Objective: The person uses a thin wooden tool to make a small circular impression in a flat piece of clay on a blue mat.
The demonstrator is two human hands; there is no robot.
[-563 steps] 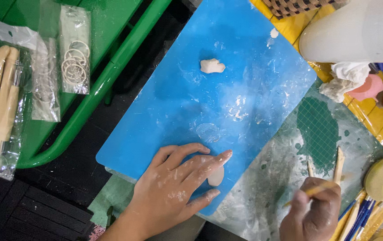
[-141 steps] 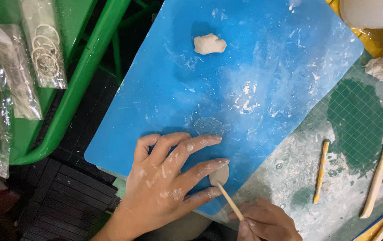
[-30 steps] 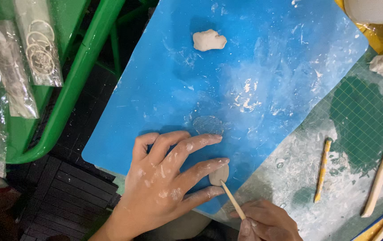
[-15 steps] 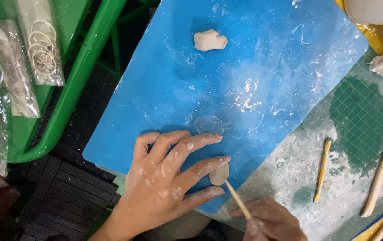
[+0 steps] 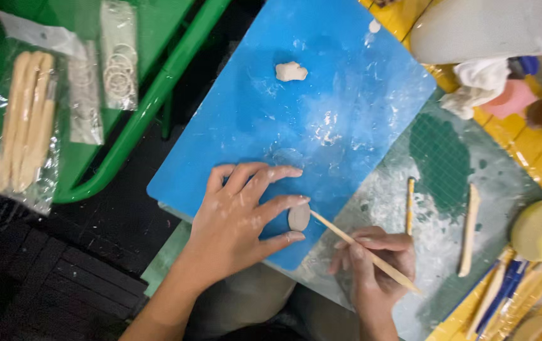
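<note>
While only the head view is on record, its contents are listed as follows. Left hand [image 5: 239,221]: laid flat, fingers spread and gripping nothing, on the blue mat [image 5: 321,82]; its fingertips touch the small oval clay piece [image 5: 299,216] near the mat's lower edge. Right hand [image 5: 375,265]: fingers closed around a thin wooden stick [image 5: 365,252], held like a pen, its pointed end meeting the right side of the oval piece. Second clay lump [image 5: 291,71]: pale, irregular, at the far end of the blue mat, well apart from both hands. Green cutting mat [image 5: 441,145]: under the blue mat, dusted white, bearing two loose wooden tools [image 5: 471,229] just beyond the right hand. Yellow round sponge [image 5: 541,230]: at the right edge. Green tray [image 5: 151,107]: to the left, carrying a clear bag of wooden modelling tools [image 5: 23,126] and a packet of rings [image 5: 117,63].
</note>
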